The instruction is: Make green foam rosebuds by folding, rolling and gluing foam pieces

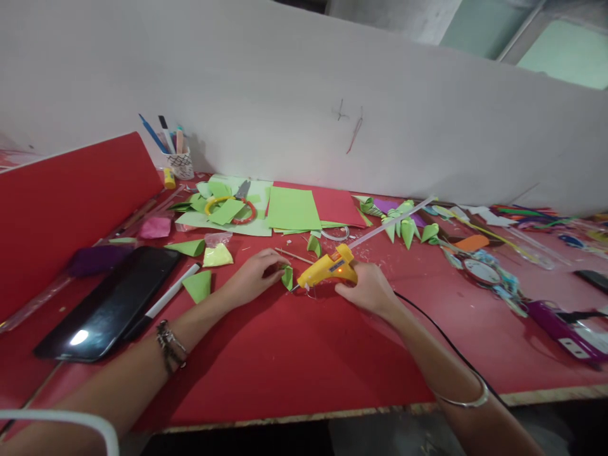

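My right hand (370, 288) grips a yellow hot glue gun (323, 269), its nozzle pointing left and a small orange light lit on its side. A long clear glue stick (387, 225) sticks out of its back. Close to the nozzle tip, my left hand (259, 272) pinches a small folded piece of green paper (287, 277). Whether nozzle and paper touch, I cannot tell. Just behind lie a thin wooden stick (294, 255) and another curled green paper piece (314, 245). Green paper cones (197, 286) rest left of my left hand.
A black phone (111, 304) and a white marker (171, 292) lie at left. Scissors (243, 190) and green paper sheets (294, 208) are at the back. Folded green cones (407, 231) stand back right, and a purple power strip (567, 329) sits far right. The gun's black cord (441, 342) runs toward the front edge.
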Demonstrator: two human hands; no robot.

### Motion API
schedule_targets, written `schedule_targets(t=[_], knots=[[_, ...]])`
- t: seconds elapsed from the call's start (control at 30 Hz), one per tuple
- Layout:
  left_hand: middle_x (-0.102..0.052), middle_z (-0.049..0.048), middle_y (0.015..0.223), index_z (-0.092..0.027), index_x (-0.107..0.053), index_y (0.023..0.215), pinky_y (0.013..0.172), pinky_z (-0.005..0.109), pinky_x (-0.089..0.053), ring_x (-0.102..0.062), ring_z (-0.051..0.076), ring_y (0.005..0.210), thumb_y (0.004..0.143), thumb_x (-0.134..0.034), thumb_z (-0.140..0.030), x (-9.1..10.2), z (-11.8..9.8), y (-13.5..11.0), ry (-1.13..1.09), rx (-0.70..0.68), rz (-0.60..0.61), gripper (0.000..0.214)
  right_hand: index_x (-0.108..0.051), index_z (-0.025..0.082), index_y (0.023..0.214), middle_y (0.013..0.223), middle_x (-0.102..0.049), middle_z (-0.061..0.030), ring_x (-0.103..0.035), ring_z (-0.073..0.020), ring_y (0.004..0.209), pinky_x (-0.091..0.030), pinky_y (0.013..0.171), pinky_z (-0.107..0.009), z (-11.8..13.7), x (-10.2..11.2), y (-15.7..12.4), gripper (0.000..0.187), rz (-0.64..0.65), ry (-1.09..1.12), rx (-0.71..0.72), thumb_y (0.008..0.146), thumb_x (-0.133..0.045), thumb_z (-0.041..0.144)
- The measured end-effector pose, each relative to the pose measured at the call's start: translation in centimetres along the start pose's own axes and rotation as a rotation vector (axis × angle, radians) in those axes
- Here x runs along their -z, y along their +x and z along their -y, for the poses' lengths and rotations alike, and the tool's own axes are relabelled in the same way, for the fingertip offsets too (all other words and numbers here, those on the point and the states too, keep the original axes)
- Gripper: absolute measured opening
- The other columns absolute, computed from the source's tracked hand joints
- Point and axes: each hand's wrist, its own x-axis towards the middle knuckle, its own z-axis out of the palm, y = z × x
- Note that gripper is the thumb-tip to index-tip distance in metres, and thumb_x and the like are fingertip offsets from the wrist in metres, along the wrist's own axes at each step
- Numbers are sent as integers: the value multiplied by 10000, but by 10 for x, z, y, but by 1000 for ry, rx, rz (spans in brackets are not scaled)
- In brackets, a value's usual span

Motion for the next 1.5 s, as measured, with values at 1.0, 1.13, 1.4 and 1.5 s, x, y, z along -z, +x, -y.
schedule_targets(t=[1.0,1.13,1.4,1.5], knots=[[-589,24,910,-193,-577,949,705,240,-437,-541,123,789,756,-466,-124,0,1,6,43,8,-85,234,-567,160,764,630,-607,-36,-572,-175,590,-357,491,-230,-5,-3,2,383,0,110,-16,630,-563,519],[-588,24,880,-200,-589,958,669,230,-437,-539,118,747,782,-469,-168,3,-3,6,68,25,-82,215,-571,154,750,630,-606,-36,-566,-167,581,-362,489,-228,-3,-2,2,373,-13,130,-15,635,-564,509],[-561,37,963,-219,-563,1039,720,264,-449,-540,137,800,829,-440,-326,7,-4,5,35,62,-75,266,-579,155,788,658,-615,-39,-565,-163,585,-368,492,-226,-5,-5,2,361,-9,185,-11,637,-571,482],[-573,40,972,-218,-524,1094,683,270,-465,-543,124,717,809,-467,-354,3,1,5,-3,98,-68,321,-587,151,784,665,-624,-44,-575,-170,599,-375,507,-232,-4,-4,3,335,-16,201,-20,634,-579,450]])
